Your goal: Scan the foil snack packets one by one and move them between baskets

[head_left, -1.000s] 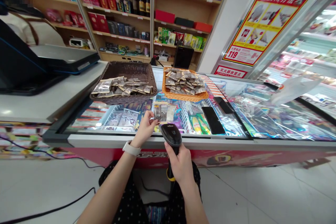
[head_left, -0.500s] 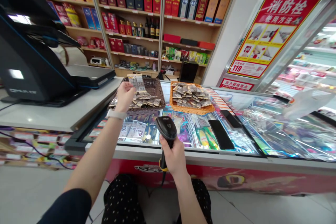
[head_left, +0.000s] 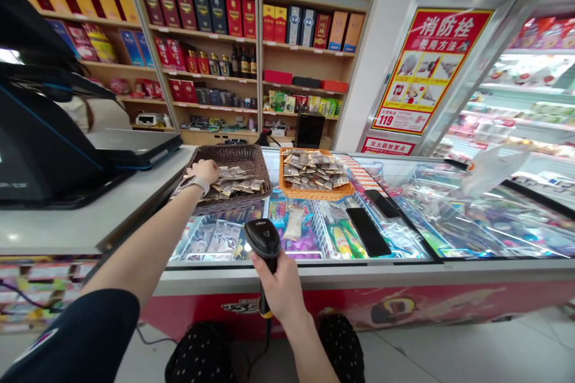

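Note:
My right hand (head_left: 283, 287) is closed around the handle of a black barcode scanner (head_left: 263, 237), held upright in front of the freezer's edge. My left hand (head_left: 204, 172) reaches into the left side of a dark brown woven basket (head_left: 240, 154), its fingers curled down at the packets. What they grip, if anything, is hidden. Small clear packets (head_left: 238, 184) with dark contents lie heaped in the front of this basket. Beside it, an orange woven basket (head_left: 314, 193) holds more such packets (head_left: 317, 169).
Both baskets stand on a glass-topped freezer (head_left: 251, 272) full of packaged goods. Two black phones (head_left: 368, 232) lie on the glass to the right. At left a black scale (head_left: 135, 146) stands on a white counter (head_left: 58, 230). Boxed goods line the shelves (head_left: 211, 33) behind.
My left hand has gone down into the brown basket; the clear packets it held up before no longer show raised. The scanner stays in my right hand, and the view has shifted somewhat.

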Demonstrator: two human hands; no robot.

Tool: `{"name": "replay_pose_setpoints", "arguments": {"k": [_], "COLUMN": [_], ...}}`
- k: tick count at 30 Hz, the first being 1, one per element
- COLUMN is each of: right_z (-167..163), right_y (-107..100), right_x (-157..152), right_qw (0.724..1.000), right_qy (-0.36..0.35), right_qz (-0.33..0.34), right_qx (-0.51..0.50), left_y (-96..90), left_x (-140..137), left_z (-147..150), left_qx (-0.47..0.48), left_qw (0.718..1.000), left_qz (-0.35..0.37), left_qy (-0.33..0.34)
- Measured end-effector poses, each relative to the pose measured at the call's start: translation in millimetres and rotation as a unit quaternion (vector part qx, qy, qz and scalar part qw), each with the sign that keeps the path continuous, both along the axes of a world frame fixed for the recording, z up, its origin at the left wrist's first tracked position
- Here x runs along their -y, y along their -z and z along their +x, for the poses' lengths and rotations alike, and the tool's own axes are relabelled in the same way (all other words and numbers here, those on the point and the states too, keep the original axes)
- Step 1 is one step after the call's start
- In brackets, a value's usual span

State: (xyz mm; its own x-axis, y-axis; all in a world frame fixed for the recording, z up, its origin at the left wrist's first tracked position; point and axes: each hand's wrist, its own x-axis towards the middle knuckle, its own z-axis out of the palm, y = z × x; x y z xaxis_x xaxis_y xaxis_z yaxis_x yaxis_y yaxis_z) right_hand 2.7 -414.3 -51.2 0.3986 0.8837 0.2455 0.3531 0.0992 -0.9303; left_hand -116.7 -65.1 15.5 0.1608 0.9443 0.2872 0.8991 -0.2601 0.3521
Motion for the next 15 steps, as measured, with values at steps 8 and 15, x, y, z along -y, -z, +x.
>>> {"name": "replay_pose_setpoints", "arguments": {"k": [8, 15], "right_z": [53.8, 105.3], "right_y": [3.5, 29.2], "right_x": [18.7, 41.0], "right_qw": [0.993, 0.974], "right_qy": [0.115, 0.219], "right_qz": [0.01, 0.014], "right_qx": [-0.033, -0.047], "left_y": [-19.0, 19.9], "left_x": [63.6, 98.0], "left_z": [85.7, 221.1], "left_qx": [0.135, 0.132], "left_qw": [0.967, 0.929], "left_qz": [0.041, -0.105], "left_qy": [0.211, 0.33]}}
